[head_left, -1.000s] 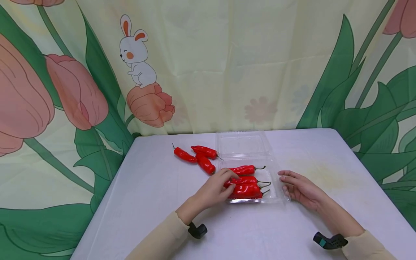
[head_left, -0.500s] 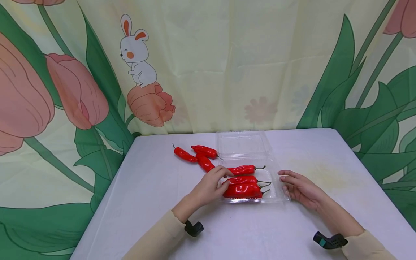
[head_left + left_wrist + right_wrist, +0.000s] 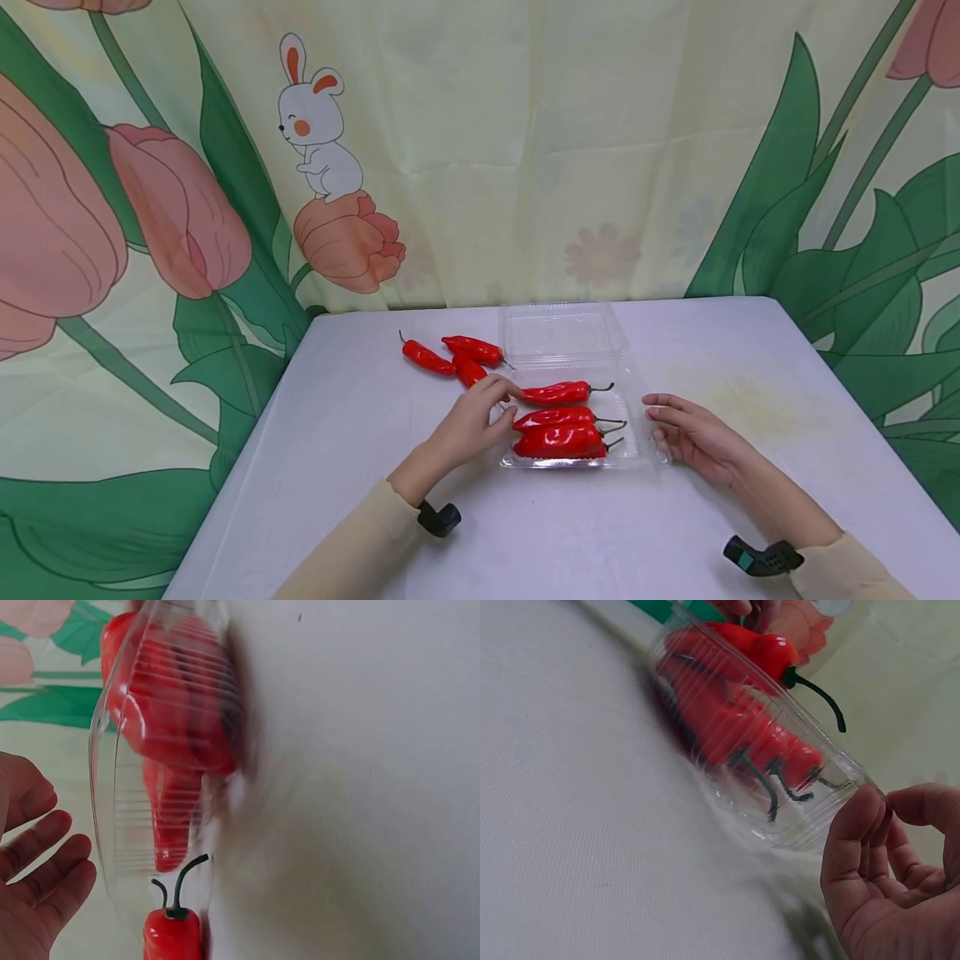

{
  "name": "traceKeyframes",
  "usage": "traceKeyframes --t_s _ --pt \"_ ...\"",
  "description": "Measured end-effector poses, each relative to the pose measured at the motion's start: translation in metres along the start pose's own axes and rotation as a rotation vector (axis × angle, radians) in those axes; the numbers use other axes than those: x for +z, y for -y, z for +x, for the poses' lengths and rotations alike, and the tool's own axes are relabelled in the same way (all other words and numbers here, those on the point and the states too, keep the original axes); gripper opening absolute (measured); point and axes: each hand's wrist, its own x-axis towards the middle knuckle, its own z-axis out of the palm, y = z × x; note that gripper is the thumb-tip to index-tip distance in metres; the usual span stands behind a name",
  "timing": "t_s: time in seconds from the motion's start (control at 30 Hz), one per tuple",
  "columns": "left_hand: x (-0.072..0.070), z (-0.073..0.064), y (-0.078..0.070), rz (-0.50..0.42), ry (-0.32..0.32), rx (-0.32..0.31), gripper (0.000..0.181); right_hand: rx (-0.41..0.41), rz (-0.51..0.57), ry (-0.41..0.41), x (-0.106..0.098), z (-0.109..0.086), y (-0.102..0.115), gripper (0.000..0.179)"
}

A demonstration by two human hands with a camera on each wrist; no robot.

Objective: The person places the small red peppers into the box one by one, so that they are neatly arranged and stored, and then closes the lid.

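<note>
A clear plastic clamshell box sits on the table with several red peppers lying side by side in it, stems to the right. My left hand is at the box's left edge, fingers loosely bent and holding nothing. In the left wrist view that hand is apart from the box's wall. My right hand pinches the box's rim between thumb and fingers in the right wrist view. One loose pepper lies just beyond my left fingers, partly hidden by them.
Two more loose peppers, a left one and a back one, lie left of the box. Its lid is folded back toward the printed curtain. White cloth covers the table.
My left hand has drawn back leftward from over the peppers in the box to its left edge, uncovering their tips. The right hand has stayed in place.
</note>
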Motion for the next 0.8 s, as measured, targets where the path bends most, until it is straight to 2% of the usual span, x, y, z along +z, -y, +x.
traceKeyframes --t_s 0.53,0.8 --pt "-0.015 0.001 0.013 0.057 -0.037 -0.037 0.033 0.002 0.009 -0.005 0.0 -0.001 0.0 0.04" --pt "-0.016 0.003 0.02 0.067 -0.059 -0.06 0.034 0.003 0.009 -0.015 0.0 -0.001 0.0 0.045"
